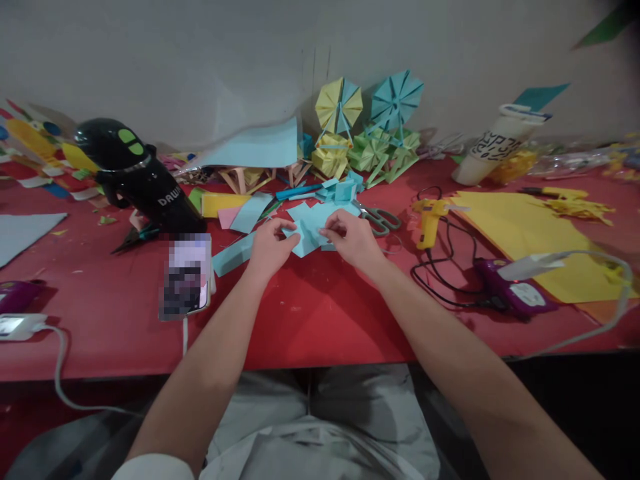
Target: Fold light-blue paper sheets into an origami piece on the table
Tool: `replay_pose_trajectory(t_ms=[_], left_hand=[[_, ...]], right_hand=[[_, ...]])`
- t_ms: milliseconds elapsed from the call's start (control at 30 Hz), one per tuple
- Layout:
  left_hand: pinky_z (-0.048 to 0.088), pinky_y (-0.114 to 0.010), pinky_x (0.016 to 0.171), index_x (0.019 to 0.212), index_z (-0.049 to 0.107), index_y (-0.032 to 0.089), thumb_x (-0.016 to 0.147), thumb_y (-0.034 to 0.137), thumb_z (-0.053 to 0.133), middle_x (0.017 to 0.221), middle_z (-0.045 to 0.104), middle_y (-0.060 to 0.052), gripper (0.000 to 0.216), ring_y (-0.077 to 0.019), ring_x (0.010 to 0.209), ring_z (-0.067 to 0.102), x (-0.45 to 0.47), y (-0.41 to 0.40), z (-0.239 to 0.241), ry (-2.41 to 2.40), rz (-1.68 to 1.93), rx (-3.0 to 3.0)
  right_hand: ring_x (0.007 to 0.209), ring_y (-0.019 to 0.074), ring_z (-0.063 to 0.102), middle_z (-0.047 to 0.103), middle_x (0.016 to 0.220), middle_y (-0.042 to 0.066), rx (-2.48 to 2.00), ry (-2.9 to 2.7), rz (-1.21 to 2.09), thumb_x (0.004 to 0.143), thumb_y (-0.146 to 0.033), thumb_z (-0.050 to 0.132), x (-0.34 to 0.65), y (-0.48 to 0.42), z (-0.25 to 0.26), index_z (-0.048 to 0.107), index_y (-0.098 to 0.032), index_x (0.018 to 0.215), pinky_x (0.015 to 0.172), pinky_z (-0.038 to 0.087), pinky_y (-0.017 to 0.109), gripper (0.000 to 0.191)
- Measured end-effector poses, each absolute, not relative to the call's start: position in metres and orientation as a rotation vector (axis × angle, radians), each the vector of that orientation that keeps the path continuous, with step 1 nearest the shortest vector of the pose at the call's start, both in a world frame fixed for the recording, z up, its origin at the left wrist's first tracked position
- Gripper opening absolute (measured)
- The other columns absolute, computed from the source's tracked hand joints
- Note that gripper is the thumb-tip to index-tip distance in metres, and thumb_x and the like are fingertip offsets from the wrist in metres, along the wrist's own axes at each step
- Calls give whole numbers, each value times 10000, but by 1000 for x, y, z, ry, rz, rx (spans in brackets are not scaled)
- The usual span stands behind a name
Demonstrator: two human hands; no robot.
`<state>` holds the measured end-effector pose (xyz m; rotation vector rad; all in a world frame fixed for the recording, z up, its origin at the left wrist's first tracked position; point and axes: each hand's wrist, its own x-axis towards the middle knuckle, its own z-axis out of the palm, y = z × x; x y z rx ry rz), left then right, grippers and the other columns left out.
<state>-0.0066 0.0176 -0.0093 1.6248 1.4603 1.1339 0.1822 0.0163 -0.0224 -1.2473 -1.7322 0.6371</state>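
Observation:
My left hand [273, 245] pinches the left part of a folded light blue paper piece [306, 243] between thumb and fingers. Opposite it, my right hand [351, 237] has its fingertips closed at the paper's right side. The piece shows creases and angled edges; how it is folded inside I cannot make out. Just behind lie more light blue folded papers [343, 189], partly covered by my hands. Scissors [384, 221] with grey-green handles rest right behind my right hand. A light blue paper strip [231, 256] lies left of my left hand.
A phone [186, 277] stands at left, before a black bottle [145, 180]. At right are a yellow glue gun [429, 223], a purple power block [517, 290] with cables, yellow paper sheets [525, 233] and a cup [493, 147]. Paper wheel models [339, 107] stand by the wall.

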Motion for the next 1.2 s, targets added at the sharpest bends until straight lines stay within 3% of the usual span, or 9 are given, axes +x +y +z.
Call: replay_pose_trajectory(t_ms=[233, 533, 733, 967, 1200], left_hand=[[450, -281, 665, 834, 657, 161, 690, 189, 669, 868, 667, -31, 147, -102, 609, 489, -8, 16, -8, 1477, 1166, 1653], [476, -303, 765, 907, 600, 184, 699, 126, 655, 1016, 669, -58, 223, -157, 843, 607, -9, 19, -11, 1393, 1251, 1679], [483, -291, 699, 925, 577, 194, 696, 150, 658, 970, 662, -45, 247, -138, 751, 602, -8, 18, -11, 1312, 1268, 1643], [466, -271, 617, 973, 506, 203, 675, 159, 660, 744, 651, 7, 338, -141, 656, 608, -5, 16, -7, 1255, 1303, 1492], [452, -260, 606, 987, 564, 183, 661, 199, 658, 793, 657, -10, 340, -122, 640, 570, -7, 17, -5, 1321, 1310, 1374]], right_hand=[[661, 155, 561, 610, 715, 16, -1197, -1792, 611, 833, -364, 598, 182, 16, -20, 499, -211, 760, 665, 465, 319, 196], [702, 157, 583, 619, 787, 28, -1141, -1848, 701, 799, -361, 638, 181, 16, -21, 533, -207, 779, 685, 511, 327, 188], [716, 154, 589, 612, 811, 29, -1107, -1826, 797, 785, -414, 662, 183, 15, -18, 544, -203, 804, 659, 523, 319, 242], [735, 146, 598, 583, 905, 24, -1080, -1824, 865, 778, -457, 677, 188, 14, -16, 501, -219, 883, 665, 529, 320, 314], [716, 153, 624, 598, 890, 20, -1105, -1809, 955, 751, -451, 698, 189, 12, -11, 492, -222, 878, 658, 531, 328, 333]])
